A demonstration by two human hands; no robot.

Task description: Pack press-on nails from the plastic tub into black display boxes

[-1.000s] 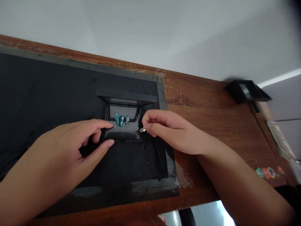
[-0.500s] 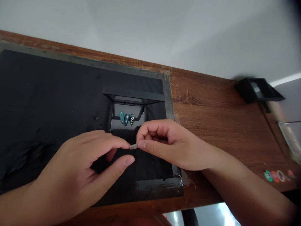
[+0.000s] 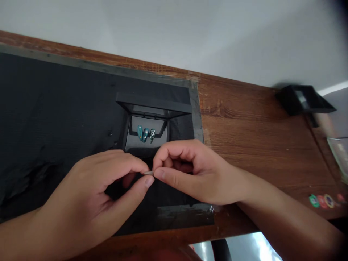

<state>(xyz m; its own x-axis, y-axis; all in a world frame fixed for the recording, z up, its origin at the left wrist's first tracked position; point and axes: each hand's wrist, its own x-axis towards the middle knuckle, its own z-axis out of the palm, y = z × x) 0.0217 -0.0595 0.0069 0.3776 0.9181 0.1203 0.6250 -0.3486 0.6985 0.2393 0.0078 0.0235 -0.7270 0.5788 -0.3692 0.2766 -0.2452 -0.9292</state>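
Observation:
Between the fingertips of both hands is a small pale piece (image 3: pixel 148 173), too small to make out fully. My left hand (image 3: pixel 106 192) pinches its left end with thumb and forefinger. My right hand (image 3: pixel 194 172) is closed on its right end, the other fingers curled. Just beyond the hands an open black box (image 3: pixel 127 136) stands with its lid (image 3: pixel 154 108) raised at the far side. Inside lie three decorated nails: a teal one (image 3: pixel 139 133), a darker blue-green one (image 3: pixel 145 135) and one with white stars (image 3: pixel 152 135).
A black mat (image 3: pixel 54 105) is taped to the wooden table (image 3: pixel 244 134). At the far right stands a black object (image 3: pixel 301 99), with several coloured round pieces (image 3: pixel 320 201) near the right front edge. A pale wall rises behind the table.
My left thumb has risen and closed against the pale piece, which earlier only the left forefinger touched. My right hand has shifted slightly left, and the piece now shows edge-on.

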